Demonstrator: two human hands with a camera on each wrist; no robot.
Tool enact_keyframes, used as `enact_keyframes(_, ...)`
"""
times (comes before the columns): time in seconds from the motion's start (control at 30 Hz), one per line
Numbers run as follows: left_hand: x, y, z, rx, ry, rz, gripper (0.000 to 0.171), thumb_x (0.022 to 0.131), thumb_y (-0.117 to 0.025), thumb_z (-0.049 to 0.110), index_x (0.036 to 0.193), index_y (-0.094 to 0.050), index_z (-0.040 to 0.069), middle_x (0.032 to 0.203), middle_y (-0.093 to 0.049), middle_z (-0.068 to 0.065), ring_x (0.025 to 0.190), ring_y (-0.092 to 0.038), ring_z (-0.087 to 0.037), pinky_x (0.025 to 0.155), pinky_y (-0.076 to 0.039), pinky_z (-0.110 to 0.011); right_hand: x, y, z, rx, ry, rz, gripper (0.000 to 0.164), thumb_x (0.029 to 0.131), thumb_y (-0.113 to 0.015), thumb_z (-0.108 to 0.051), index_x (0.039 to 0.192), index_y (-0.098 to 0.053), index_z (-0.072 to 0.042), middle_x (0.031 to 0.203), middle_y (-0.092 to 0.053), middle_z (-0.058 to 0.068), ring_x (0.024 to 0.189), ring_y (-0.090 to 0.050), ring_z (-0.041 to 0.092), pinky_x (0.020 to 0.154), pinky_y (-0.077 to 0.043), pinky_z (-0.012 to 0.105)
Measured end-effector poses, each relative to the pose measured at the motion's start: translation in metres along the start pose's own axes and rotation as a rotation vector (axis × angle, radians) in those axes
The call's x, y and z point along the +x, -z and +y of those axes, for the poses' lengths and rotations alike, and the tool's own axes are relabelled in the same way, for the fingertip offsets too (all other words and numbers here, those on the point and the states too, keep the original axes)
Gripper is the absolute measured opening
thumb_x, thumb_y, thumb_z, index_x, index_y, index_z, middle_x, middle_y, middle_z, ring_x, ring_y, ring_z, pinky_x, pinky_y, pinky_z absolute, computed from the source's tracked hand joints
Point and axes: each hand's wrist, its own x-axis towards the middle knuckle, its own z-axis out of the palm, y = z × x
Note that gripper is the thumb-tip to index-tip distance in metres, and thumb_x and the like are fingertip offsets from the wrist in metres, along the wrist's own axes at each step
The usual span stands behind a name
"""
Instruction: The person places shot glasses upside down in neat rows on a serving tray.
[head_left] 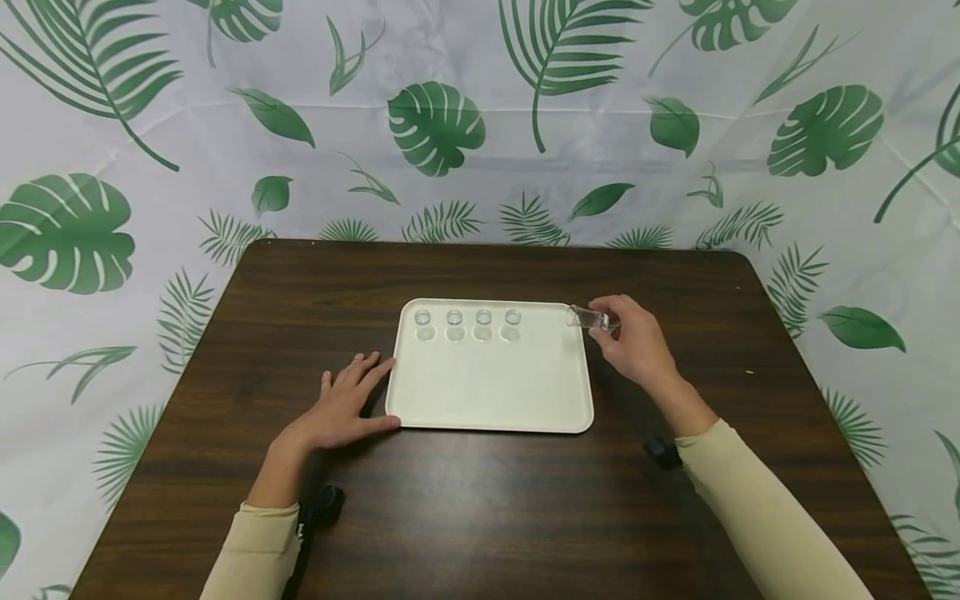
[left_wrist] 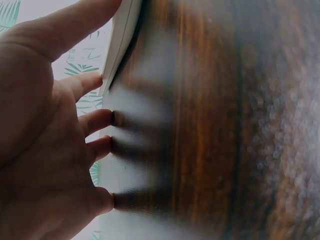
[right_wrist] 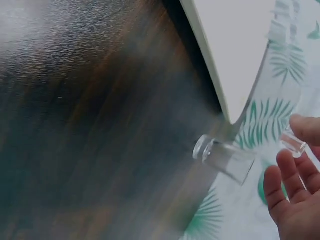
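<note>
Beyond the right edge of the cream tray (head_left: pixel 491 383), my right hand (head_left: pixel 633 342) pinches a clear glass vial (head_left: pixel 587 317) between thumb and fingers. The vial lies nearly level in the head view, its far end over the tray's back right corner. In the right wrist view, a clear glass jar (right_wrist: pixel 225 159) is near the tray corner, apart from the fingers. My left hand (head_left: pixel 341 412) has its fingers spread, with thumb and index fingertip at the tray's left edge. In the left wrist view, the other fingertips (left_wrist: pixel 104 200) reach the tabletop.
A row of several small clear glass jars (head_left: pixel 483 318) stands along the back of the tray. The dark wooden table (head_left: pixel 495 508) extends around it. Behind hangs a white cloth (head_left: pixel 345 158) with green leaf prints.
</note>
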Motion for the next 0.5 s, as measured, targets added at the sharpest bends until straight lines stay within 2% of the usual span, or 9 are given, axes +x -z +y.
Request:
enact_keyframes(0.13, 0.000, 0.001, 0.000, 0.004, 0.003, -0.001, 0.094, 0.086, -0.068, 0.056, 0.157, -0.023, 0.015, 0.160, -0.015, -0.020, 0.146, -0.004, -0.044, 0.102, 0.003, -0.076, 0.007, -0.006, -0.008, -0.098, 0.046, -0.056, 0.027, 0.091, -0.067, -0.004, 0.118, -0.063, -0.005, 0.111, -0.059, 0.012, 0.093, -0.052, 0.028, 0.077, -0.046, 0.047)
enact_keyframes(0.23, 0.000, 0.001, 0.001, 0.005, 0.006, -0.001, 0.093, 0.086, -0.068, 0.056, 0.157, -0.023, 0.015, 0.160, -0.015, -0.020, 0.146, -0.004, -0.044, 0.102, 0.002, -0.076, 0.012, -0.011, -0.014, -0.166, 0.119, -0.074, 0.024, 0.090, -0.066, -0.001, 0.114, -0.066, -0.004, 0.111, -0.059, 0.012, 0.096, -0.051, 0.028, 0.077, -0.048, 0.045)
enact_keyframes(0.37, 0.000, 0.001, 0.001, 0.005, 0.003, 0.002, 0.093, 0.086, -0.069, 0.054, 0.157, -0.024, 0.015, 0.160, -0.015, -0.021, 0.146, -0.005, -0.044, 0.102, 0.002, -0.076, 0.018, -0.019, -0.019, -0.254, 0.227, -0.089, 0.026, 0.087, -0.066, 0.006, 0.112, -0.069, -0.003, 0.110, -0.059, 0.012, 0.099, -0.052, 0.030, 0.077, -0.049, 0.043)
enact_keyframes(0.5, 0.000, 0.000, 0.000, 0.007, 0.001, 0.003, 0.093, 0.086, -0.069, 0.054, 0.157, -0.024, 0.015, 0.160, -0.016, -0.021, 0.146, -0.005, -0.044, 0.102, 0.002, -0.076, 0.022, -0.028, -0.023, -0.338, 0.289, -0.099, 0.028, 0.086, -0.066, 0.008, 0.110, -0.070, -0.004, 0.111, -0.058, 0.013, 0.099, -0.053, 0.031, 0.078, -0.049, 0.044)
